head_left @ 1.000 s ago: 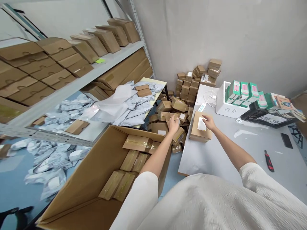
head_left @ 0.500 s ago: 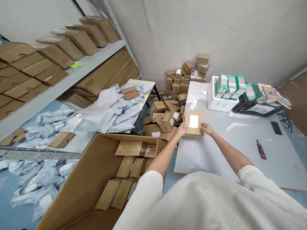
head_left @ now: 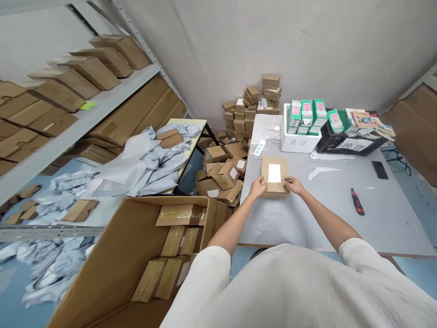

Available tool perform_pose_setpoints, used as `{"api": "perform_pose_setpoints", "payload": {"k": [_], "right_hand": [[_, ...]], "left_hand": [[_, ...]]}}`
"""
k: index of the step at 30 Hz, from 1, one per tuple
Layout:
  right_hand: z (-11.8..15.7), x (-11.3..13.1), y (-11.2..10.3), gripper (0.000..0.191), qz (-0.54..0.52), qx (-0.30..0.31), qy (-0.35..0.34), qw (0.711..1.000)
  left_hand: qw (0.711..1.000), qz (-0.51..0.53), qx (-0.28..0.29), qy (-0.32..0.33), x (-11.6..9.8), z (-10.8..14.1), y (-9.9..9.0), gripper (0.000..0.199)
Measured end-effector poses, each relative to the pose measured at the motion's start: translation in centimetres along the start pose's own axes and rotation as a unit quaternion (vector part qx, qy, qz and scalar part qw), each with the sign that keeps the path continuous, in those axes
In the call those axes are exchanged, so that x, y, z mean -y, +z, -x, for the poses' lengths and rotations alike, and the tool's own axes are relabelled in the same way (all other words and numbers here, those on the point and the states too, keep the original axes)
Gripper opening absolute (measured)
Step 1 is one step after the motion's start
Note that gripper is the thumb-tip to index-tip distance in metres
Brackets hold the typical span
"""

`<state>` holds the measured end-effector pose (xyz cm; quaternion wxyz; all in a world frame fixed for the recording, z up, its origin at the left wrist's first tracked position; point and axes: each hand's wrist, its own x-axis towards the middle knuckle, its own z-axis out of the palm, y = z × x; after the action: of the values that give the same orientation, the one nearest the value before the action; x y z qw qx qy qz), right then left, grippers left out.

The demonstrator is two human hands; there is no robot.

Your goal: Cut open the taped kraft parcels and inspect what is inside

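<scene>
A brown cardboard box [head_left: 267, 186] with a white label [head_left: 274, 173] on top is gripped between my two hands at the left part of the grey table [head_left: 307, 214]. My left hand [head_left: 258, 187] is closed on its left side near the front corner. On the opposite side, my right hand [head_left: 294, 185] pinches the right edge. Whether the box rests on the table or is held just over it, I cannot tell. To the right lies a red and black utility knife [head_left: 357, 202].
A white bin [head_left: 300, 143] of green boxes and a black crate [head_left: 351, 146] of books stand at the table's back. A phone [head_left: 379, 170] lies right. At left is a large carton [head_left: 112, 255] holding taped boxes. Loose boxes [head_left: 225, 175] are heaped behind it, beside shelving [head_left: 112, 93].
My view has swung to the right, so the surroundings sit further left. Both hands keep hold of the box, which now shows more to the right over the table.
</scene>
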<state>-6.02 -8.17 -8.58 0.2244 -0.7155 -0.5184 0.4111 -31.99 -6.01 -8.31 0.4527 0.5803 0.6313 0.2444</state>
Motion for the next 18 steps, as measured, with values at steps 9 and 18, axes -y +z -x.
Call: {"api": "perform_pose_setpoints", "payload": {"k": [9, 18], "right_hand": [[2.3, -8.3, -8.7, 0.045, 0.02, -0.036, 0.006, 0.999], [4.3, -13.2, -14.4, 0.047, 0.035, -0.035, 0.006, 0.999]], "left_hand": [[0.999, 0.008, 0.04, 0.018, -4.2, 2.4, 10.9, 0.059], [0.999, -0.008, 0.029, 0.01, -6.6, 5.2, 18.2, 0.057]]}}
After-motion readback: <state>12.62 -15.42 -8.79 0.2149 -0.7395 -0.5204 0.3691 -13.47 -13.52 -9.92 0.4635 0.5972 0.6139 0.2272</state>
